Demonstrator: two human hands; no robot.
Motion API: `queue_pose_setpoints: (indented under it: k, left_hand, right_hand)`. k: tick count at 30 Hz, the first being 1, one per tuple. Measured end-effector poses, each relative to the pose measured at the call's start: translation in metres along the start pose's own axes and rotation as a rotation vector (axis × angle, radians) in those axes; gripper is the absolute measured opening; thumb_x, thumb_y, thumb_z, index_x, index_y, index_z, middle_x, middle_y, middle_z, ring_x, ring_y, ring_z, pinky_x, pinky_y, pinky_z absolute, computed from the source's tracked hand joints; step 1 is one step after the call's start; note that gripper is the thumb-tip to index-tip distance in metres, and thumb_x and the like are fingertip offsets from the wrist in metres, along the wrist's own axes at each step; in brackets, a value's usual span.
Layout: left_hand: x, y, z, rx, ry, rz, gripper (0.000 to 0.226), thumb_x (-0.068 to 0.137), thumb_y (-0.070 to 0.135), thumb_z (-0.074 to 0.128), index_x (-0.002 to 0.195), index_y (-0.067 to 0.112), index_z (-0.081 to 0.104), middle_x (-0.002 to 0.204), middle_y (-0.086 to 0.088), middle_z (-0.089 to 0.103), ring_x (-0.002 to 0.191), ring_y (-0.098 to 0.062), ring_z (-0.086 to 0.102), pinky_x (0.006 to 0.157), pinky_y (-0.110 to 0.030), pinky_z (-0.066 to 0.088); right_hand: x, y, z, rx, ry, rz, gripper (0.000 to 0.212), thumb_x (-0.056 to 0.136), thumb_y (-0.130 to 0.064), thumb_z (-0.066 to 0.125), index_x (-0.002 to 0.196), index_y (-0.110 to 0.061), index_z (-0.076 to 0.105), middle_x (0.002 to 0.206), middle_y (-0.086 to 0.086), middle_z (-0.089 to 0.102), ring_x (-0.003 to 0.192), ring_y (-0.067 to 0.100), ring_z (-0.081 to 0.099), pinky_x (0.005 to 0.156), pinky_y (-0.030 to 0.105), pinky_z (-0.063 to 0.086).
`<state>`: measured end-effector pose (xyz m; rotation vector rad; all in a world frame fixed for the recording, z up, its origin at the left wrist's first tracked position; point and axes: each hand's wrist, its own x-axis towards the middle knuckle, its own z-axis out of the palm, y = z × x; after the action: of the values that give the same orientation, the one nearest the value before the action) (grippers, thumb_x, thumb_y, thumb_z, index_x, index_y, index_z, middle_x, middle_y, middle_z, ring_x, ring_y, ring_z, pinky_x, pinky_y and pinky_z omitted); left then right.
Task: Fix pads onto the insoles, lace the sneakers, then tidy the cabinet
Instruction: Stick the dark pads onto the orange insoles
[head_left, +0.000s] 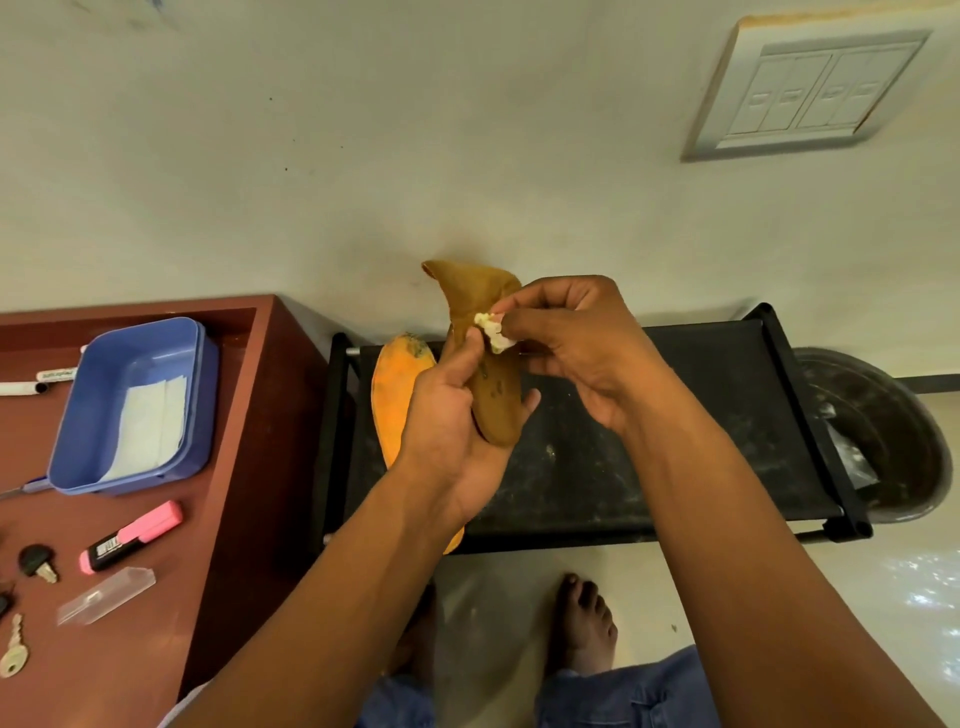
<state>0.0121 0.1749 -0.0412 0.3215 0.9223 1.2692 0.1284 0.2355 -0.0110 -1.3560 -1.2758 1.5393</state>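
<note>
My left hand (451, 431) grips a brown insole (480, 306) round its lower half and holds it upright above the black rack. The insole's top end curls toward the wall. My right hand (576, 348) pinches a small crumpled white pad (493, 328) against the insole's middle, with my left thumb touching beside it. A second insole, orange (397, 395), lies on the black shelf (649, 457) under my left hand, partly hidden by my wrist.
A brown cabinet top (218, 519) at left carries a blue tub (136, 410) holding white sheets, a pink highlighter (132, 535), a clear plastic case (106, 595), keys (14, 649) and markers. A dark bin (883, 441) stands right of the rack. My bare foot (587, 623) is below.
</note>
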Motion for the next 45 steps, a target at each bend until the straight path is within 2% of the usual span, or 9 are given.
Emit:
queue_pose_setpoints:
  k: [3, 11, 16, 21, 25, 28, 35, 41, 45]
  left_hand:
    - [0.001, 0.009, -0.004, -0.080, -0.057, -0.034, 0.057, 0.107, 0.043, 0.039, 0.150, 0.008, 0.050, 0.152, -0.018, 0.053, 0.145, -0.036, 0.045, 0.122, -0.056, 0.029]
    - [0.019, 0.040, -0.028, -0.323, -0.102, -0.054, 0.074, 0.104, 0.057, 0.037, 0.151, 0.000, 0.041, 0.149, -0.017, 0.056, 0.138, -0.035, 0.054, 0.123, -0.052, 0.030]
    - [0.016, 0.039, -0.025, -0.248, -0.099, -0.052, 0.066, 0.108, 0.054, 0.029, 0.149, 0.005, 0.046, 0.147, -0.014, 0.059, 0.137, -0.032, 0.056, 0.121, -0.051, 0.035]
    - [0.010, 0.033, -0.009, -0.119, -0.048, -0.063, 0.061, 0.108, 0.050, 0.036, 0.139, 0.003, 0.058, 0.133, -0.020, 0.068, 0.122, -0.036, 0.067, 0.103, -0.052, 0.053]
    - [0.007, 0.033, -0.008, -0.078, 0.000, -0.052, 0.066, 0.107, 0.055, 0.034, 0.125, 0.003, 0.072, 0.125, -0.020, 0.072, 0.114, -0.032, 0.071, 0.105, -0.047, 0.053]
    - [0.012, 0.035, -0.015, -0.106, 0.024, -0.042, 0.073, 0.106, 0.061, 0.032, 0.135, 0.003, 0.065, 0.137, -0.017, 0.065, 0.127, -0.032, 0.064, 0.118, -0.048, 0.041]
    - [0.002, 0.018, 0.003, -0.038, -0.009, -0.063, 0.060, 0.107, 0.056, 0.036, 0.131, 0.012, 0.068, 0.129, -0.017, 0.071, 0.124, -0.032, 0.066, 0.112, -0.047, 0.047]
    - [0.008, 0.021, -0.005, -0.068, 0.021, -0.036, 0.061, 0.108, 0.055, 0.032, 0.144, 0.015, 0.059, 0.137, -0.015, 0.066, 0.128, -0.033, 0.063, 0.118, -0.051, 0.040]
    - [0.011, 0.023, -0.006, -0.088, 0.033, -0.016, 0.067, 0.108, 0.057, 0.028, 0.141, 0.008, 0.060, 0.137, -0.016, 0.066, 0.129, -0.033, 0.063, 0.119, -0.050, 0.040]
  right_hand:
    - [-0.001, -0.002, -0.004, 0.019, -0.056, 0.015, 0.009, 0.085, 0.003, 0.073, 0.091, -0.001, 0.079, 0.096, 0.022, 0.076, 0.094, 0.033, 0.073, 0.091, 0.057, 0.058]
    - [-0.005, -0.004, -0.010, -0.220, -0.467, 0.085, 0.012, 0.088, 0.004, 0.073, 0.098, 0.000, 0.079, 0.090, 0.008, 0.078, 0.086, 0.015, 0.073, 0.083, 0.034, 0.062]
    - [-0.001, -0.001, -0.012, -0.276, -0.269, 0.000, 0.012, 0.082, -0.003, 0.081, 0.092, -0.009, 0.082, 0.091, 0.001, 0.079, 0.093, 0.008, 0.073, 0.090, 0.028, 0.058]
    - [0.003, 0.002, 0.001, -0.225, 0.057, -0.209, 0.005, 0.085, -0.014, 0.082, 0.089, -0.018, 0.080, 0.090, -0.004, 0.076, 0.068, 0.005, 0.069, 0.055, 0.019, 0.054]
    - [0.001, 0.007, 0.019, -0.399, -0.048, -0.216, 0.006, 0.082, -0.013, 0.083, 0.084, -0.017, 0.079, 0.078, -0.005, 0.073, 0.060, 0.004, 0.067, 0.061, 0.024, 0.058]
    - [-0.004, 0.005, 0.028, -0.413, -0.175, -0.190, 0.007, 0.081, -0.009, 0.083, 0.084, -0.013, 0.079, 0.086, 0.004, 0.073, 0.060, 0.009, 0.069, 0.060, 0.024, 0.059]
    - [0.001, 0.014, 0.029, -0.571, 0.284, -0.378, 0.004, 0.088, -0.022, 0.076, 0.091, -0.023, 0.077, 0.088, -0.009, 0.073, 0.078, 0.003, 0.066, 0.077, 0.018, 0.057]
    - [-0.002, 0.001, 0.015, -0.458, -0.097, -0.153, 0.005, 0.083, -0.011, 0.083, 0.082, -0.015, 0.079, 0.080, -0.003, 0.074, 0.063, 0.010, 0.070, 0.066, 0.027, 0.062]
    - [-0.002, 0.007, 0.025, -0.480, 0.001, -0.220, 0.006, 0.082, -0.013, 0.082, 0.080, -0.018, 0.079, 0.082, -0.005, 0.073, 0.068, 0.008, 0.069, 0.071, 0.021, 0.059]
